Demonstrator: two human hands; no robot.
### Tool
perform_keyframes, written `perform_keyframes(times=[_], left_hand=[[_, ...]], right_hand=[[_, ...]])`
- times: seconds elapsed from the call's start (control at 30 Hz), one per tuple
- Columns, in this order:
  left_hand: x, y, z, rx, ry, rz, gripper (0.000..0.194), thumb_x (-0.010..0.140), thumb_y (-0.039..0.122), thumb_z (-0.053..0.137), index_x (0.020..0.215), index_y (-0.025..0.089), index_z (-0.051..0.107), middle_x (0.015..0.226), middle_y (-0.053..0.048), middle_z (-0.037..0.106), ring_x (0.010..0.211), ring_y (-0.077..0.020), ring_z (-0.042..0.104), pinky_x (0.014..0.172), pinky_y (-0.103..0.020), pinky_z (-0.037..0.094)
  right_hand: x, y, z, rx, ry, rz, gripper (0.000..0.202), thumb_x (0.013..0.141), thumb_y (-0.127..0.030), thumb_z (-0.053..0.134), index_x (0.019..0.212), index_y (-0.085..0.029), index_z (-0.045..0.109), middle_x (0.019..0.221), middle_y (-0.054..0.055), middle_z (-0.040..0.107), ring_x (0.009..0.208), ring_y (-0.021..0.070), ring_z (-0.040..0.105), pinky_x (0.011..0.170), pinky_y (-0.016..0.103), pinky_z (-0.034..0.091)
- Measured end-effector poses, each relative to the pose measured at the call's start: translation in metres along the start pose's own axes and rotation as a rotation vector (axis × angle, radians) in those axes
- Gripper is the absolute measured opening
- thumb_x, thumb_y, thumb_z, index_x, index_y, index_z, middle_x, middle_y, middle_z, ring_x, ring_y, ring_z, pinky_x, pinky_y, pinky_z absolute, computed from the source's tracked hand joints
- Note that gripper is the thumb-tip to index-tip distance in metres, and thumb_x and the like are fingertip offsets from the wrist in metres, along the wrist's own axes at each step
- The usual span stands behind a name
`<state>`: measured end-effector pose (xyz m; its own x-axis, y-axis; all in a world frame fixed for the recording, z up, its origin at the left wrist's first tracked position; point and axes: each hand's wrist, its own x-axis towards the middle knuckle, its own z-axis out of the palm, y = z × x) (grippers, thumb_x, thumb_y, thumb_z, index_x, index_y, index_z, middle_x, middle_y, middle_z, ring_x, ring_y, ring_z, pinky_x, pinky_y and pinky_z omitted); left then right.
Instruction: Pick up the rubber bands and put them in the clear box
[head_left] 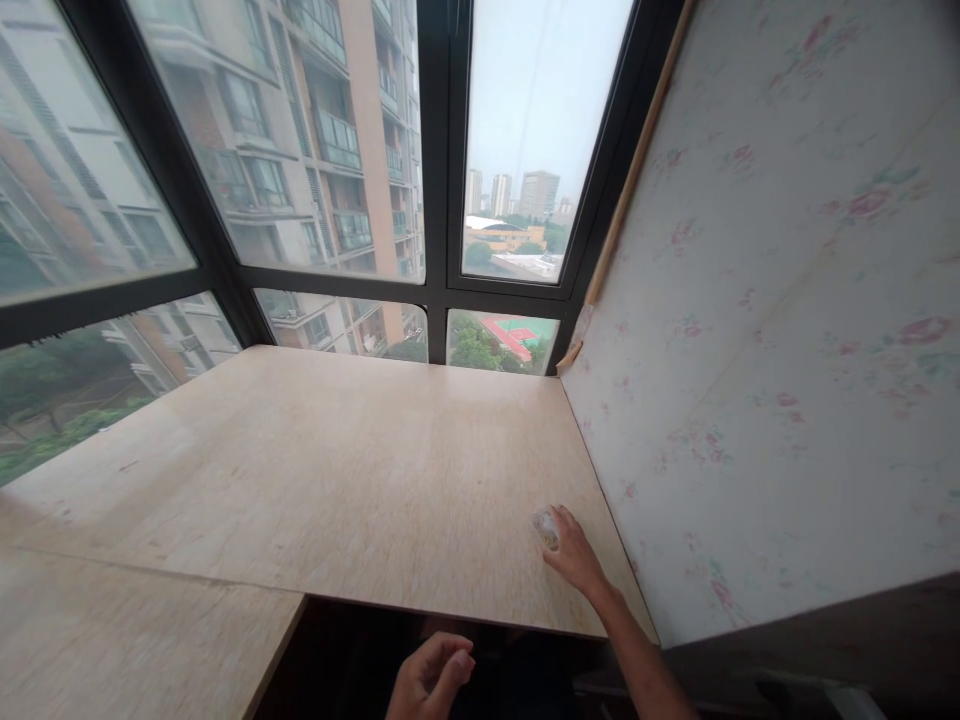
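Taking the view as a clock face, the right hand [576, 555] is at 5 o'clock, its fingers and thumb closed around the right side of 1 small clear container [545, 528] with something pale or yellowish inside. That container sits at or just above the stone-look counter [360, 470], near the flowered wall [750, 350] at 3 o'clock; whether its base touches the surface, I cannot tell. The left hand [435, 675], at 6 o'clock before the dark opening [345, 650], is curled, thumb close to the fingertips; I cannot tell whether they meet or pinch anything. Windows [345, 130] stand from 10 to 1 o'clock. The step in hand looks like handling the container at the counter; a next move would call for a light, level grip, since the clear sides may be thin.
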<state>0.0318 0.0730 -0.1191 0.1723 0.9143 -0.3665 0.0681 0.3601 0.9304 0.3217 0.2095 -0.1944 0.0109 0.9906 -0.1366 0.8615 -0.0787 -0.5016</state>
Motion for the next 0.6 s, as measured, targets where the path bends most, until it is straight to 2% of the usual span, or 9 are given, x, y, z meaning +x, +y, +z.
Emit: perform_keyframes(times=[0.13, 0.27, 0.4, 0.5, 0.53, 0.6], left_hand=[[0.004, 0.007, -0.012, 0.025, 0.068, -0.02, 0.05, 0.081, 0.06, 0.052, 0.096, 0.014, 0.067, 0.087, -0.01, 0.066, 0.087, -0.0232, 0.062, 0.078, -0.031, 0.047], [0.018, 0.012, -0.011, 0.014, 0.128, -0.001, 0.051, 0.077, 0.06, 0.056, 0.095, 0.013, 0.066, 0.088, -0.011, 0.066, 0.085, -0.0242, 0.062, 0.078, -0.033, 0.048], [0.05, 0.01, -0.008, -0.026, 0.256, 0.076, 0.055, 0.075, 0.053, 0.062, 0.114, 0.014, 0.058, 0.107, -0.013, 0.062, 0.092, -0.024, 0.061, 0.08, -0.035, 0.048], [0.081, 0.014, -0.006, -0.084, 0.377, 0.168, 0.074, 0.069, 0.046, 0.069, 0.131, 0.016, 0.042, 0.125, -0.018, 0.051, 0.106, -0.0275, 0.057, 0.078, -0.036, 0.05], [0.09, 0.017, -0.006, -0.117, 0.397, 0.192, 0.081, 0.067, 0.044, 0.072, 0.135, 0.017, 0.037, 0.13, -0.019, 0.047, 0.111, -0.029, 0.054, 0.08, -0.037, 0.05], [0.105, 0.025, -0.005, -0.231, 0.364, 0.227, 0.091, 0.065, 0.039, 0.075, 0.141, 0.02, 0.029, 0.139, -0.019, 0.038, 0.121, -0.0305, 0.047, 0.085, -0.038, 0.049]], right_hand=[[0.012, -0.034, 0.009, 0.166, -0.026, -0.115, 0.075, 0.064, -0.014, 0.056, 0.137, -0.013, 0.04, 0.145, 0.015, 0.034, 0.138, 0.0247, 0.027, 0.113, 0.041, 0.023], [0.026, -0.081, 0.016, 0.34, -0.073, -0.224, 0.077, 0.061, -0.015, 0.061, 0.135, -0.013, 0.041, 0.143, 0.015, 0.037, 0.134, 0.0243, 0.033, 0.111, 0.04, 0.029], [0.032, -0.126, 0.015, 0.47, -0.117, -0.318, 0.077, 0.061, -0.018, 0.068, 0.134, -0.014, 0.043, 0.138, 0.014, 0.042, 0.127, 0.0224, 0.042, 0.106, 0.036, 0.035], [0.031, -0.15, 0.01, 0.531, -0.13, -0.342, 0.076, 0.061, -0.023, 0.071, 0.132, -0.016, 0.045, 0.135, 0.013, 0.045, 0.124, 0.0237, 0.045, 0.105, 0.039, 0.037], [0.03, -0.155, 0.007, 0.547, -0.136, -0.344, 0.075, 0.061, -0.023, 0.072, 0.131, -0.015, 0.046, 0.134, 0.013, 0.046, 0.123, 0.0243, 0.046, 0.104, 0.039, 0.037], [0.029, -0.162, 0.003, 0.578, -0.153, -0.342, 0.072, 0.061, -0.021, 0.07, 0.13, -0.015, 0.047, 0.133, 0.013, 0.047, 0.121, 0.0245, 0.048, 0.101, 0.039, 0.04]])
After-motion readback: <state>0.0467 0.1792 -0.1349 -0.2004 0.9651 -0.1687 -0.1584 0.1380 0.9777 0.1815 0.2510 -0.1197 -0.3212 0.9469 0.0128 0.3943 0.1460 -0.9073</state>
